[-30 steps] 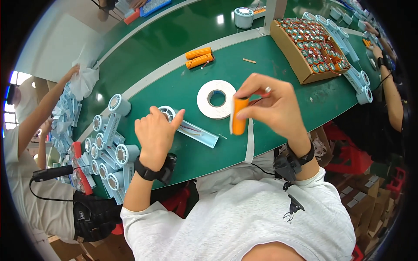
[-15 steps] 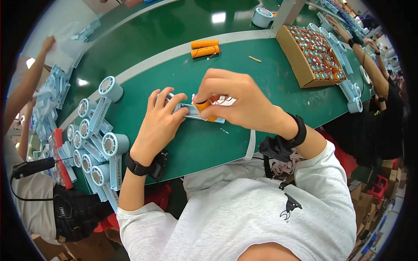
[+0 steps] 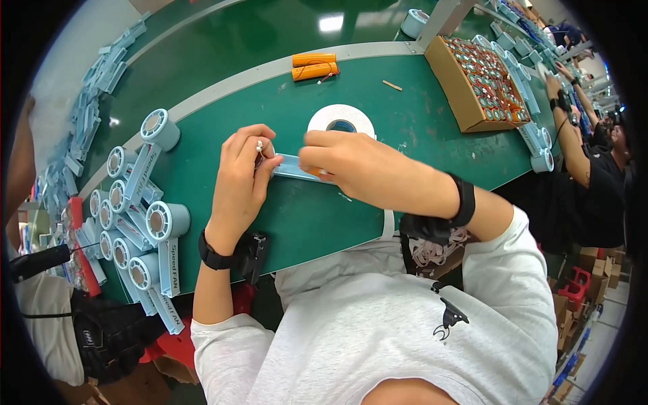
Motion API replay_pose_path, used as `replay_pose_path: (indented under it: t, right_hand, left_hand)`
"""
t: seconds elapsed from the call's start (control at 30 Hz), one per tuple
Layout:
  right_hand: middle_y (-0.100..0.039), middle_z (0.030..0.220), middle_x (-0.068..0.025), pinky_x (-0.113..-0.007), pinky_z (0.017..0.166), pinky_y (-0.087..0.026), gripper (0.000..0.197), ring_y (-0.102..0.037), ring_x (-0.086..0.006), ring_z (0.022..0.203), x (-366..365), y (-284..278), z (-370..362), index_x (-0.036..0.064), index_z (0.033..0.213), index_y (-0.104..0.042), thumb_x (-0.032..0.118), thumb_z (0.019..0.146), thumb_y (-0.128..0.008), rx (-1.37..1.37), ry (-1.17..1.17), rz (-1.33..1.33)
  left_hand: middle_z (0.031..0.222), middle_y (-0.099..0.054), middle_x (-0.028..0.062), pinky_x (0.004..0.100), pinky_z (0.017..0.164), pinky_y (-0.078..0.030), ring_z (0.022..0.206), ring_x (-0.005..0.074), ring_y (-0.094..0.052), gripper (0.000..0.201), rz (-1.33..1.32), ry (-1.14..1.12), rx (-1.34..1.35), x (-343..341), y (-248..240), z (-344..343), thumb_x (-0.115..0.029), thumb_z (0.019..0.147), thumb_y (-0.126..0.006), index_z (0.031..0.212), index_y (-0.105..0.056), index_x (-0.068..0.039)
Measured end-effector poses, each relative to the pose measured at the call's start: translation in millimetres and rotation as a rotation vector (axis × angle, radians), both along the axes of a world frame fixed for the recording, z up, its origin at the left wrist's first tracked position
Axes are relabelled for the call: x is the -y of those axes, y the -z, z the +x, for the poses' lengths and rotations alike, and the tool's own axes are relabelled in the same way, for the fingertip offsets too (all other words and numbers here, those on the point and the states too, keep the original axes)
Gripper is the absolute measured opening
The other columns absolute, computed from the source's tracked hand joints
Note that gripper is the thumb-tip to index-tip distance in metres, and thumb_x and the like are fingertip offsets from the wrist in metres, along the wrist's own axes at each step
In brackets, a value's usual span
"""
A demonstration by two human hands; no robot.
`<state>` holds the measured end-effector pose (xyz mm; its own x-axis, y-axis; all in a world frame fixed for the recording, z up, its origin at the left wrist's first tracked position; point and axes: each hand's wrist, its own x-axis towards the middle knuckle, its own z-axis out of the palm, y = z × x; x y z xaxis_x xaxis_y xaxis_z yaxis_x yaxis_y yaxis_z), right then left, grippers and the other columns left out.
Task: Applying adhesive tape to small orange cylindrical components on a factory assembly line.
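Light-blue fan housing (image 3: 289, 166) lies on the scuffed green worktop (image 3: 304, 219) in a crowded workshop, its open channel partly covered. The right hand (image 3: 358, 160) grasps an orange battery (image 3: 316, 171) there; whether the left hand (image 3: 237, 165), by a white connector (image 3: 259, 145), grips, I cannot tell.

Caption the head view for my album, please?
Left hand and right hand at work on a light-blue housing above a green table.

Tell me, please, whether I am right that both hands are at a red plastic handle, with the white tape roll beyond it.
The plastic handle is light blue, not red, as the head view shows; the rest is right.
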<state>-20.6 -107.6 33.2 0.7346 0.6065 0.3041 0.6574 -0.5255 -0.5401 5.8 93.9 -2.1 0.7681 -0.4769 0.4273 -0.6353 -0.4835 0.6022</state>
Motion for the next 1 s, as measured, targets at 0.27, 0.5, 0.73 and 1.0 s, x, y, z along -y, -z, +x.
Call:
replay_pose_path:
  t: [0.27,0.5,0.73,1.0]
  right_hand:
    - [-0.056,0.089,-0.0126,-0.038,0.069,-0.047,0.021,-0.058,-0.0293,0.083,-19.5,-1.6,27.6,0.0008,0.088,-0.056,-0.009,0.069,-0.057,-0.275,-0.100,-0.384]
    - [-0.058,0.091,-0.0128,-0.035,0.071,-0.048,0.036,-0.059,-0.0255,0.084,0.8,23.3,24.0,0.0022,0.100,-0.054,-0.006,0.066,-0.063,-0.464,0.089,0.171]
    - [-0.057,0.097,-0.0105,-0.033,0.074,-0.047,0.048,-0.057,-0.0212,0.082,-13.8,14.5,52.6,0.0027,0.106,-0.050,-0.002,0.063,-0.069,-0.550,0.109,-0.195]
    - [-0.051,0.109,-0.0077,-0.035,0.085,-0.043,0.013,-0.050,-0.0217,0.106,57.0,16.7,4.7,0.0097,0.089,-0.050,0.020,0.087,-0.057,-0.898,-0.159,1.557]
  left_hand:
    - [0.106,-0.054,0.0104,0.0334,0.079,-0.043,0.092,0.0270,-0.051,0.010,-0.091,-0.023,-0.113,-1.9,-4.9,-1.1,0.002,0.077,-0.058,0.086,-0.052,0.000]
    - [0.120,-0.050,0.0113,0.0324,0.082,-0.044,0.103,0.0266,-0.051,0.041,-0.059,0.074,-0.308,-9.9,-24.2,-0.4,-0.001,0.070,-0.066,0.108,-0.051,-0.002]
    - [0.115,-0.052,0.0122,0.0344,0.080,-0.046,0.105,0.0281,-0.052,0.060,0.299,0.119,-0.145,-9.6,-30.1,8.1,-0.002,0.058,-0.074,0.113,-0.050,-0.004]
    - [0.085,-0.057,0.0117,0.0313,0.070,-0.046,0.075,0.0242,-0.056,0.049,0.409,-0.067,-0.115,-17.2,-89.6,62.6,0.002,0.050,-0.069,0.098,-0.058,-0.001]
